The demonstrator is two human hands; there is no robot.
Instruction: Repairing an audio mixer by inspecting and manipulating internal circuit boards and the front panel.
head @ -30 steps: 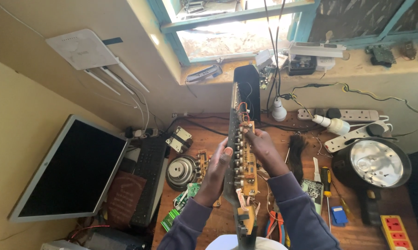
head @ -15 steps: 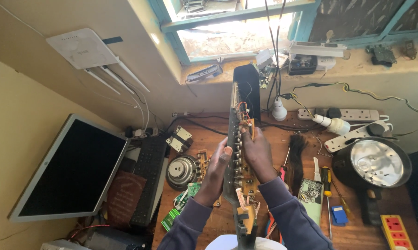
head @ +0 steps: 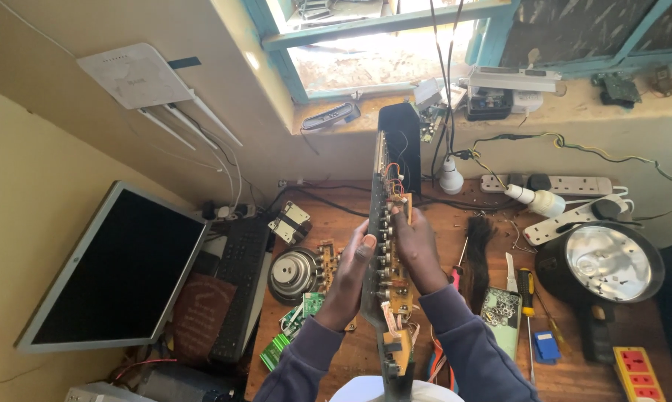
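Head view, only 1 view. Landmark: the panel, a long narrow black chassis strip with a row of knobs and a brown circuit board on its right face, held on edge over the wooden bench, running from the bottom of frame up toward the windowsill.

Left hand on the panel's left side, palm against it, fingers up along the knob row, thumb near the edge. Closed on the panel, holding it.

Right hand on the panel's right side, fingers curled over the board near a small bunch of red and white wires. Also gripping the panel. Both sleeves dark blue-grey.

Left of panel: round speaker on the bench, green circuit boards just below it, a small transformer above it. Further left a black keyboard, then a flat monitor leaning against the yellow wall. White router on the wall, up and left.

Right of panel: black brush close by, yellow-handled screwdriver next to it, big round lamp with a shiny reflector further right. White power strips behind the lamp, white bulb just right of the panel's top. Orange socket block at the bottom right corner.
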